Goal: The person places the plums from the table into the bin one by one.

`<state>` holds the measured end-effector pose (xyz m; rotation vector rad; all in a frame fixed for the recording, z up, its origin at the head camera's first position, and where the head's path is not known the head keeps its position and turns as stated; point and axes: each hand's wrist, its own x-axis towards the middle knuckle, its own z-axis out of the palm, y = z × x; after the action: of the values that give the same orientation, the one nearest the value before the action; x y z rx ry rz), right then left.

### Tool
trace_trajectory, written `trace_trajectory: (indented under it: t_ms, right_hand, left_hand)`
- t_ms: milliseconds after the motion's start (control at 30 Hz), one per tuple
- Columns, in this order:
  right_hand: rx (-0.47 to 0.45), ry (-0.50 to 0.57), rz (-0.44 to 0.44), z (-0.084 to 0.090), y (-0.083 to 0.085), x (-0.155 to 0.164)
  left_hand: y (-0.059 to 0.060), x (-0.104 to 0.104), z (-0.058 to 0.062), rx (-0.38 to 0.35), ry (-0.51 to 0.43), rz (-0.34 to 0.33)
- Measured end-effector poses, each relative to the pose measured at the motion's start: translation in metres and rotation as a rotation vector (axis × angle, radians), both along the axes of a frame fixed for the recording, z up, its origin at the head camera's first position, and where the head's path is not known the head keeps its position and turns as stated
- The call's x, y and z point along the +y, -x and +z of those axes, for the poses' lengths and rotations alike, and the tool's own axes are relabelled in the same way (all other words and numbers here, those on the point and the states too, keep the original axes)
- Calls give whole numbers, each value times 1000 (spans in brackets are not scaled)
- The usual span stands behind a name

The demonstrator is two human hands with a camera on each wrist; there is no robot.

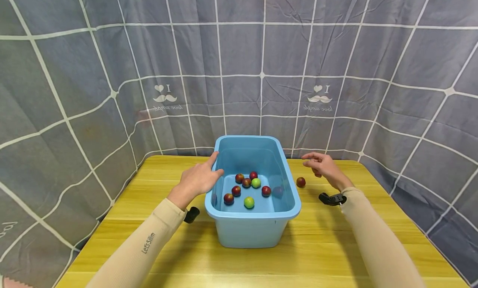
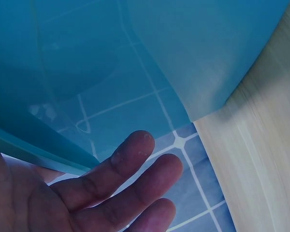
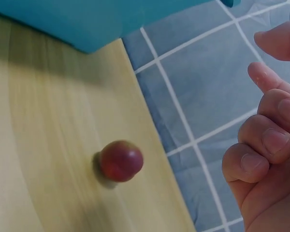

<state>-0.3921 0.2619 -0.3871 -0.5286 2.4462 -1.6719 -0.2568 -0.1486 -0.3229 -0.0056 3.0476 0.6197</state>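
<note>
My left hand point(image 1: 199, 178) rests on the left rim of a blue plastic tub point(image 1: 252, 230), the thumb reaching over the rim to the inside. In the left wrist view, several fingers point(image 2: 150, 181) extend loosely beside the tub's outer wall. My right hand point(image 1: 326, 168) hovers right of the tub and holds nothing. Thumb and index finger stick out; the other fingers are loosely curled in the right wrist view. Near it, apart from the hand, a small round dark-red fruit point(image 1: 301, 182) lies on the table. Inside the tub lie several dark-red fruits point(image 1: 236, 191) and two green ones point(image 1: 249, 202).
The tub stands in the middle of a yellow wood-grain table point(image 1: 317, 246). A grey curtain point(image 1: 239, 64) with white grid lines hangs behind the table and along its sides. Black wrist straps point(image 1: 332, 198) show on both arms.
</note>
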Motion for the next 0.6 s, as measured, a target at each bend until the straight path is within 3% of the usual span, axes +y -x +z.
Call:
trace_trajectory:
  t_ms: [600]
  right_hand:
    - [-92, 48, -28, -42, 5, 9]
  left_hand:
    - [2, 0, 0, -7, -10, -2]
